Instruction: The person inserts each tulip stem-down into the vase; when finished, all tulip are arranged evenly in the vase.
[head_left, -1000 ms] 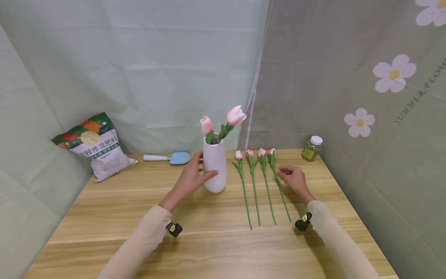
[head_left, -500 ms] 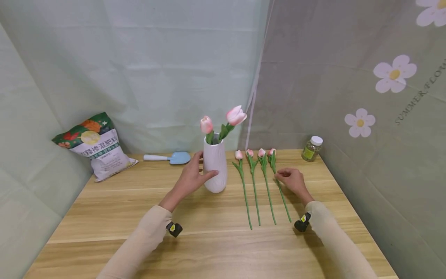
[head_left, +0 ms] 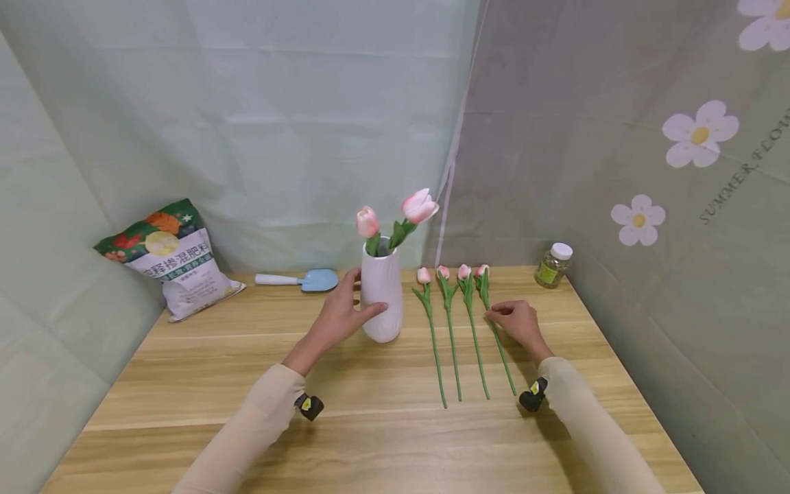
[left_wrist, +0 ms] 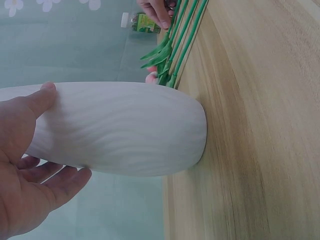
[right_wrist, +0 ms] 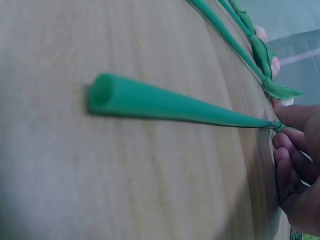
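My left hand grips the vase; my right hand pinches rightmost tulip, head near far edge of desk. Stem looks light, bendy; hold just below leaves.

The rippled vase is white, tulip heads pale pink.

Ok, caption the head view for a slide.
Left hand holds the white vase with two pink tulips; right hand pinches the rightmost tulip of four on the table.
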Action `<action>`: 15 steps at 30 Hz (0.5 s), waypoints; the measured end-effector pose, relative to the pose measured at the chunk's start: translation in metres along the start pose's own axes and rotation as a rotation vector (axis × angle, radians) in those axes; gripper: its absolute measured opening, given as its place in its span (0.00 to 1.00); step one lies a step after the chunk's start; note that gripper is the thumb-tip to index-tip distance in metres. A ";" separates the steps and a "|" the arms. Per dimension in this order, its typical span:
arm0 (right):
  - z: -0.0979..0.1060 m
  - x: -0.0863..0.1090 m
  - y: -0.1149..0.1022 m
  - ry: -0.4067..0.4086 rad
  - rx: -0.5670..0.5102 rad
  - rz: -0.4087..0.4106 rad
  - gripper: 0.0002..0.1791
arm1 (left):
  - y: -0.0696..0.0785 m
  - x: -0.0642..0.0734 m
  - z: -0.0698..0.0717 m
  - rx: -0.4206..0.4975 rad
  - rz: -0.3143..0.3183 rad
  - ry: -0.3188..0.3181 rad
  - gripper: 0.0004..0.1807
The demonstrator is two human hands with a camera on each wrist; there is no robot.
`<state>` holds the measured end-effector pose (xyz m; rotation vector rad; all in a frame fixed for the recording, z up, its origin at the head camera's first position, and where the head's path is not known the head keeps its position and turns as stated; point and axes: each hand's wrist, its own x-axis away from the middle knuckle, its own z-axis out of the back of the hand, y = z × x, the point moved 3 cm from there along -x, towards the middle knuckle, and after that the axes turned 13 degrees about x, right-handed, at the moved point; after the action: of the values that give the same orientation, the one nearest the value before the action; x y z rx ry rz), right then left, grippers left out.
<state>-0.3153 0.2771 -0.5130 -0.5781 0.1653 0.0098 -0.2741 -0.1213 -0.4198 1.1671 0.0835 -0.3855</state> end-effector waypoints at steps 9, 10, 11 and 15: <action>-0.001 -0.002 -0.003 -0.010 0.046 0.007 0.14 | 0.000 0.000 0.000 0.000 0.004 0.000 0.48; -0.001 -0.002 -0.004 -0.013 0.052 0.009 0.14 | 0.000 0.000 0.000 0.000 0.006 0.001 0.48; -0.001 -0.003 -0.004 -0.017 0.059 0.010 0.13 | 0.000 0.000 0.000 0.001 0.008 0.001 0.48; -0.001 -0.004 -0.004 -0.019 0.079 -0.011 0.13 | 0.000 0.000 0.000 -0.004 0.009 -0.001 0.48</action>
<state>-0.3190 0.2735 -0.5113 -0.5001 0.1431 -0.0021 -0.2740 -0.1214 -0.4197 1.1628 0.0777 -0.3777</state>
